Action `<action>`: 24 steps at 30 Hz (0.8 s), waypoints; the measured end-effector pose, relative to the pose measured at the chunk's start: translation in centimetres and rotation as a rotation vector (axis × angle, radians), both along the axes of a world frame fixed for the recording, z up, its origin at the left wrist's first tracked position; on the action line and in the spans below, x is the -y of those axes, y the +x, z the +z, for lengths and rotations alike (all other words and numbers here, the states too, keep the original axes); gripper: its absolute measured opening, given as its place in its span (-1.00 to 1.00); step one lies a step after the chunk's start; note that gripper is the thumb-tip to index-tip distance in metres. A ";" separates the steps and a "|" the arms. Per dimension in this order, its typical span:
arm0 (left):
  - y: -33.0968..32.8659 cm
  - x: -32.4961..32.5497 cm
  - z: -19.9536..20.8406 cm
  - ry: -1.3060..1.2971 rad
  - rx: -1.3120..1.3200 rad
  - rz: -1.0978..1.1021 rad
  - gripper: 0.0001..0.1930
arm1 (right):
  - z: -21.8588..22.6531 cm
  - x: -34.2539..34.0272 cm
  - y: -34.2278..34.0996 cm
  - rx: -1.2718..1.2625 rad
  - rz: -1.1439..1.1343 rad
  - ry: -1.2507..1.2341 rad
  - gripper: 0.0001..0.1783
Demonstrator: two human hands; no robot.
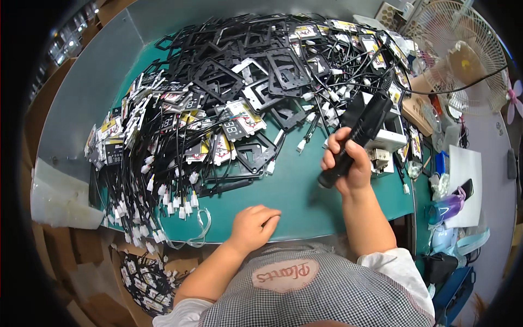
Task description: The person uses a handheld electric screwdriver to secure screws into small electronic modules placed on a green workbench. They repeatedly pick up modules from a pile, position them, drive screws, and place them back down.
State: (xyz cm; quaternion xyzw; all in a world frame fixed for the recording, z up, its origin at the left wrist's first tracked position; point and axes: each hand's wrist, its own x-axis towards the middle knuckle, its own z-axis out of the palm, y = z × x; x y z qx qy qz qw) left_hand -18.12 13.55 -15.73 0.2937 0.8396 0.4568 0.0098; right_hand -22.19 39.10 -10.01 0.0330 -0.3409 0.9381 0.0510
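Observation:
My right hand (351,163) is closed around a black electric screwdriver (370,117), held slantwise above the right part of the green mat (305,210). Its corded end points up and away; the other end points down toward me. My left hand (254,224) rests at the mat's near edge, fingers curled together, with nothing visible in it. Left of the hands lies a heap of display circuit boards (239,120) with black cables and white connectors (177,206). Black plastic frames (218,76) are piled behind them.
A grey panel (71,103) borders the table's left and back. A fan (463,57) stands at the far right, near a purple bottle (444,209) and a phone (466,188). Below left, a carton holds more boards (144,280). A looped clear strap (202,229) hangs over the front edge.

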 end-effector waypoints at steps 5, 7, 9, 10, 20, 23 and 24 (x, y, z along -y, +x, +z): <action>-0.7 0.0 0.6 -0.007 0.094 -0.009 -0.89 | -2.2 0.5 -2.4 -0.045 0.128 -0.066 -0.74; -2.1 0.1 2.3 -0.040 0.193 0.005 -0.89 | -3.7 0.3 -2.9 -0.058 0.162 -0.090 -0.75; -5.0 -1.0 5.0 0.031 0.042 0.042 -0.89 | -5.2 -0.2 -3.1 -0.065 0.191 -0.127 -0.75; -6.7 -1.9 6.0 0.069 -0.068 0.057 -0.89 | -5.5 -0.4 -3.2 -0.039 0.170 -0.093 -0.75; -27.4 -13.6 8.9 -0.569 -0.220 0.534 -0.42 | -4.4 -0.8 -2.2 -0.017 0.097 0.117 -0.68; -29.9 -15.3 8.9 -0.844 -0.041 0.532 -0.33 | -4.1 -0.8 -2.0 0.043 0.118 0.007 -0.71; -30.4 -15.4 8.7 -0.854 -0.016 0.534 -0.36 | -4.0 -0.8 -2.1 0.051 0.121 -0.006 -0.71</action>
